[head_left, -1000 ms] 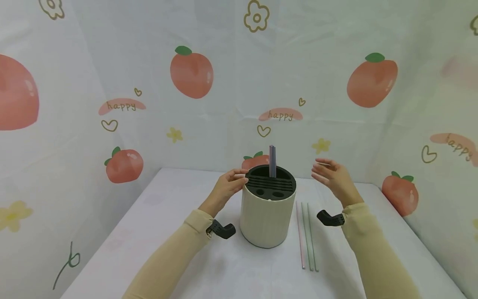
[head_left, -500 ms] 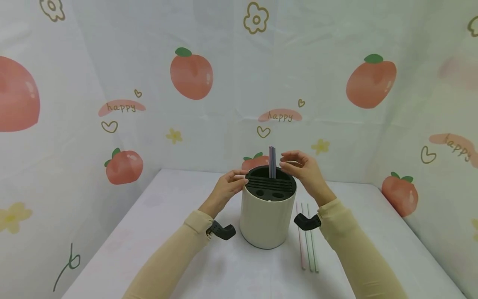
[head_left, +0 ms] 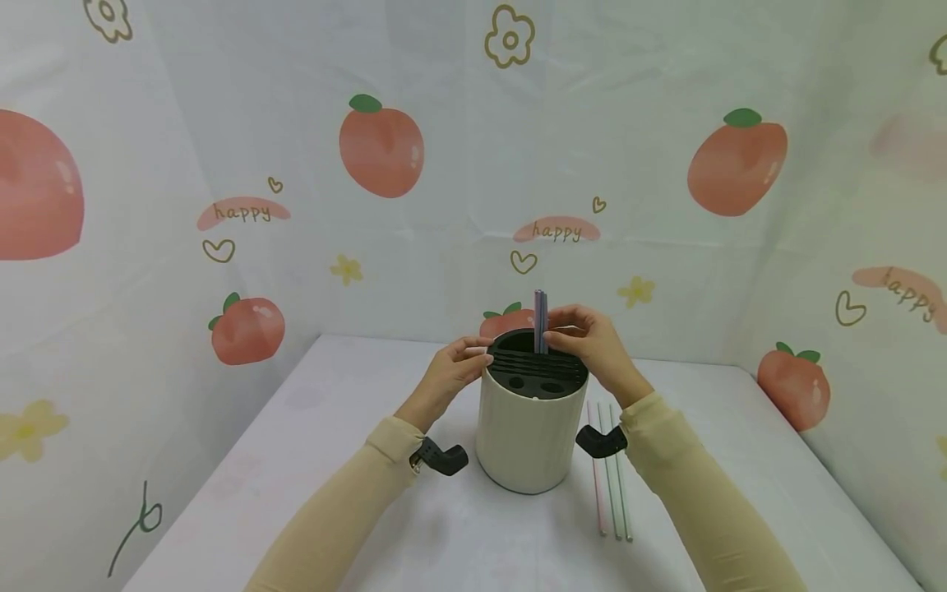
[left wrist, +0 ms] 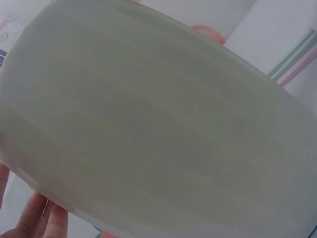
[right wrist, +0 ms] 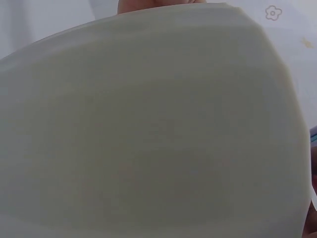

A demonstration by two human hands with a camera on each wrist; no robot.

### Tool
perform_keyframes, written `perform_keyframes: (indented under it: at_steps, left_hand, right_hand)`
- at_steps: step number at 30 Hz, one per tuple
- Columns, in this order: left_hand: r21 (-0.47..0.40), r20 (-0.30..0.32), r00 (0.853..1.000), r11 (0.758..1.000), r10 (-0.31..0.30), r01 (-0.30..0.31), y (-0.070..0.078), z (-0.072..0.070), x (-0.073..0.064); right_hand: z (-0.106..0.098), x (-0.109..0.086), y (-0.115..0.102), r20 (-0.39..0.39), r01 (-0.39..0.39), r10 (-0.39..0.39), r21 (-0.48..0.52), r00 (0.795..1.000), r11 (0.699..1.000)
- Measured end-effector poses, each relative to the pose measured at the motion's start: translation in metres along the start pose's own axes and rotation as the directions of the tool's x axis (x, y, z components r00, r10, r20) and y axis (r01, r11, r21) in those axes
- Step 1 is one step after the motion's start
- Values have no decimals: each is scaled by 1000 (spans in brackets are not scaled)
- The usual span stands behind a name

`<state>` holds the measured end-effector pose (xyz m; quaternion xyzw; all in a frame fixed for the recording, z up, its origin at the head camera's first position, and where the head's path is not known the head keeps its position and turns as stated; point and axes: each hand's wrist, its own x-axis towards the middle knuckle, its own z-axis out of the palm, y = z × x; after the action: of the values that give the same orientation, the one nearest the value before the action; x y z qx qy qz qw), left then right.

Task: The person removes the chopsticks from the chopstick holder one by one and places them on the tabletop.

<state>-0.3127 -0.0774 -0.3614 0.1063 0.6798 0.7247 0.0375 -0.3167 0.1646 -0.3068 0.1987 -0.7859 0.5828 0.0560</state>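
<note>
A cream cylindrical utensil holder (head_left: 527,444) with a black slotted top (head_left: 534,375) stands on the table. Purple-blue chopsticks (head_left: 539,308) rise upright, bunched together, from its large rear opening. My left hand (head_left: 446,374) touches the left rim with fingertips and thumb extended; a few fingertips (left wrist: 55,225) show at the wall in the left wrist view. Over the right rim, my right hand (head_left: 595,344) pinches at the chopsticks with thumb and index finger. In the right wrist view the holder's wall (right wrist: 158,119) covers most of that hand.
To the right of the holder, a pink chopstick (head_left: 598,493) and two green chopsticks (head_left: 620,493) lie side by side on the white tabletop (head_left: 355,395). A white fruit-printed cloth (head_left: 459,214) hangs behind and along the sides.
My right hand has moved left from beside the holder to the upright chopsticks, its thumb and index finger closing in on them. The left hand stays at the rim.
</note>
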Motion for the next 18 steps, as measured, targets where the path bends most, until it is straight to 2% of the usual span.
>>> perform_keyframes:
  at_steps: [7,14,18]
  left_hand:
    - [5,12,1000,1000,7,-7,-1,-1,0]
    - [0,3,1000,1000,-1,1,1,1,-2]
    - [0,-5,1000,1000,-4,4,1,1,-1]
  right_hand:
    - [1,-1,-2,2,-13,13,-24,1000,1000]
    - [-2,0,-4,-13,7,-8,-66,1000,998]
    - [-7,2,-10,-30,35,-35,-4,999,999]
